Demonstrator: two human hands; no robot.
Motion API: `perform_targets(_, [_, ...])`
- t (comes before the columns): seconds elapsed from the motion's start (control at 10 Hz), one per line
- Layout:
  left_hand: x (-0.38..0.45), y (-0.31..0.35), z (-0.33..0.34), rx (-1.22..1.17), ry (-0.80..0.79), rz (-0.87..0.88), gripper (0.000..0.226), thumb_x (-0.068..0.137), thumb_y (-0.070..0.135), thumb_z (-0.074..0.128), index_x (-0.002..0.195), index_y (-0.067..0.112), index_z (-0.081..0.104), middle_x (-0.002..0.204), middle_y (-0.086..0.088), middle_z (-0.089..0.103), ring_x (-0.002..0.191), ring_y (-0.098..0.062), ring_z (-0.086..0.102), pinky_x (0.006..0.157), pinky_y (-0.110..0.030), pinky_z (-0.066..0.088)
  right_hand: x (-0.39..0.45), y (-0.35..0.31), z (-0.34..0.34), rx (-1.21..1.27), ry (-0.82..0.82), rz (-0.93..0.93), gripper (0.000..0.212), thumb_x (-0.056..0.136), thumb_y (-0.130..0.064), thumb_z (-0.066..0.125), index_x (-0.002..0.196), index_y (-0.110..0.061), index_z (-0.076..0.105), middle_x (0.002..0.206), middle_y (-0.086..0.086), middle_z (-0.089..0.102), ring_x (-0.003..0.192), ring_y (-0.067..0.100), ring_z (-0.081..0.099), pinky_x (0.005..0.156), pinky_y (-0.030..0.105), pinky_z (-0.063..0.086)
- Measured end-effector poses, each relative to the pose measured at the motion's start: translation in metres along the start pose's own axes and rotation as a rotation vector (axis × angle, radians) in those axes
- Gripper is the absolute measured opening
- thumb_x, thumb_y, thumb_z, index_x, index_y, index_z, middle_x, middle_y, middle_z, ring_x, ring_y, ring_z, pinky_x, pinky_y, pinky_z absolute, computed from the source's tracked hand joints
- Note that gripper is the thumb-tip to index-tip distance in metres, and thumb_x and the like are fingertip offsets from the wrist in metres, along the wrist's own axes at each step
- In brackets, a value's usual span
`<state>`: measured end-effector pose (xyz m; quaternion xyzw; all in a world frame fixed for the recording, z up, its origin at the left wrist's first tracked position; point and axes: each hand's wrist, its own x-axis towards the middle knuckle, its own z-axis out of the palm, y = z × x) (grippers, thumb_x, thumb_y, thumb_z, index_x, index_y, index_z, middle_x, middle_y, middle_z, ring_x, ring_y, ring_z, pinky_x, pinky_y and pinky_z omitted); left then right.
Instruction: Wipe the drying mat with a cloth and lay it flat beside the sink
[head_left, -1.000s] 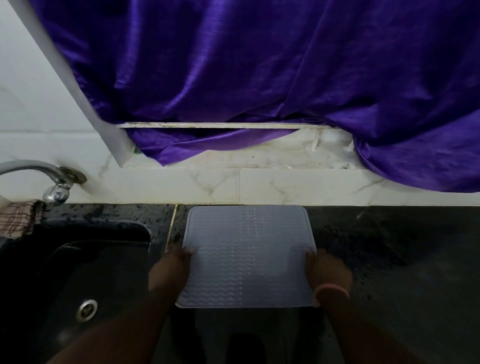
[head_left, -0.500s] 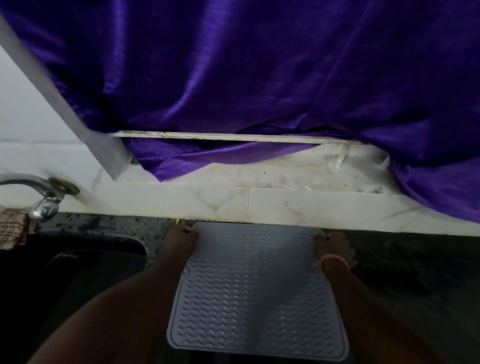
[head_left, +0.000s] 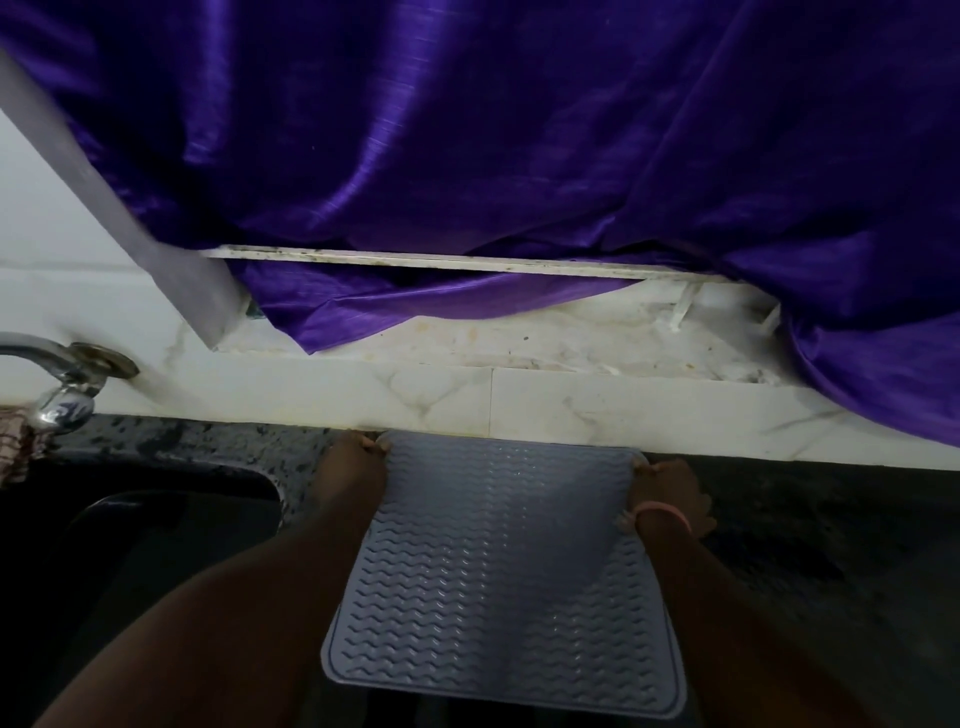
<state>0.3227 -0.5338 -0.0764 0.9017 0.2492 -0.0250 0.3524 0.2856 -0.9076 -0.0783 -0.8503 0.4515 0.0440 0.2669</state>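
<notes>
Beside the sink (head_left: 156, 525), on dark counter (head_left: 810, 519), both hands (head_left: 353, 470) (head_left: 667, 491) pinch the drying mat's (head_left: 498, 571) far corners.

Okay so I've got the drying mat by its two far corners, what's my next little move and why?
Probably ease the drying mat down flat: your left hand and right hand pinch its far corners at the backsplash, beside the sink.

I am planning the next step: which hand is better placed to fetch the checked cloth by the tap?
Probably the left hand: it holds the mat on the sink side, nearer the cloth.
</notes>
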Motion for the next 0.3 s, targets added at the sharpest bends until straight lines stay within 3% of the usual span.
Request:
perform_targets(0.1, [-0.008,0.008,-0.013,-0.001,0.036,0.037,0.020,0.094,0.028,0.061,0.102,0.009,0.064,0.106,-0.017,0.068,0.100,-0.036,0.063,0.081,-0.036,0.047,-0.019,0.002,-0.005,-0.094,0.028,-0.146,0.047,0.094,-0.037,0.058,0.130,-0.007,0.052,0.139,0.023,0.048,0.127,0.044,0.043,0.106,0.055,0.036])
perform_targets(0.2, [-0.020,0.001,-0.015,0.161,-0.023,0.137,0.021,0.096,0.022,0.053,0.101,0.011,0.069,0.104,-0.018,0.070,0.097,-0.036,0.065,0.079,-0.035,0.049,-0.052,0.000,0.000,-0.314,-0.016,-0.375,0.050,0.095,-0.030,0.051,0.140,-0.008,0.046,0.141,0.022,0.043,0.126,0.041,0.044,0.102,0.048,0.040])
perform_targets(0.3, [-0.052,-0.002,-0.023,0.162,-0.042,0.236,0.018,0.096,0.024,0.051,0.091,0.019,0.067,0.098,-0.012,0.071,0.092,-0.033,0.066,0.073,-0.032,0.051,-0.099,0.001,0.009,-0.386,-0.147,-0.536,0.054,0.099,-0.037,0.047,0.145,-0.012,0.039,0.149,0.019,0.037,0.134,0.037,0.039,0.108,0.045,0.037])
